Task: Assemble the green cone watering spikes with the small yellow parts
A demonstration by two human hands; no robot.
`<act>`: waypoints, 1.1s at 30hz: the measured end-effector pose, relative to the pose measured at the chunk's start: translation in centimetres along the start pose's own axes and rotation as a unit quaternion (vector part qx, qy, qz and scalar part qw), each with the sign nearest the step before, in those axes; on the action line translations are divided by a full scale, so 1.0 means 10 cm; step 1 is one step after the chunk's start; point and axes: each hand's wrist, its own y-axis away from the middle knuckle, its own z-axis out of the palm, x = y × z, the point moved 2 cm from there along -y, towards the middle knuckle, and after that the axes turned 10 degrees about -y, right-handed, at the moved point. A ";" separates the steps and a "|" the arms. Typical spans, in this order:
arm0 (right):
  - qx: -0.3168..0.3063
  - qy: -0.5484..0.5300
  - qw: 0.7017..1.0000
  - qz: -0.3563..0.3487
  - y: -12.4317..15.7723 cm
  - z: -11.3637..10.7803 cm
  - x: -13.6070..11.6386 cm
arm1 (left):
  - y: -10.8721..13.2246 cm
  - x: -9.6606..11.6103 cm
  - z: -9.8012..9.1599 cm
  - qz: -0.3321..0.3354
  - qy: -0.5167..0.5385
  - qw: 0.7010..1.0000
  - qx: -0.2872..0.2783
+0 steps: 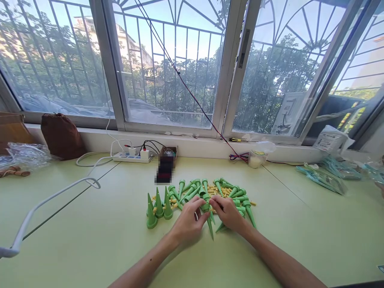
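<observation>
My left hand (192, 218) is closed around the wide capped end of a green plastic watering spike (210, 230), whose point is tilted down toward me. The fingers of my right hand (225, 211) are pinched together at that spike's wide end; whatever they hold is hidden. Just beyond both hands lies a pile of similar green spikes (192, 190), with small yellow plastic pieces (214, 189) scattered among them. To the left of my left hand, several spikes (151, 218) stand on their wide ends with points up.
A white lamp arm or tube (45, 204) reaches over the table's left side. Toward the window are a power strip (132, 157), a small box (168, 154), a jar (256, 159) and a brown bag (62, 136). Teal plastic packets (322, 178) lie at right.
</observation>
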 end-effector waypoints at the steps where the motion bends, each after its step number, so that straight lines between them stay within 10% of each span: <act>1: 0.000 0.001 1.000 0.001 0.00 0.00 0.00 | 0.00 0.00 0.00 0.000 -0.001 1.000 0.000; 33: -0.042 -0.020 0.999 -0.004 0.02 -0.03 -0.04 | -0.05 -0.11 0.04 -0.065 0.026 0.997 0.022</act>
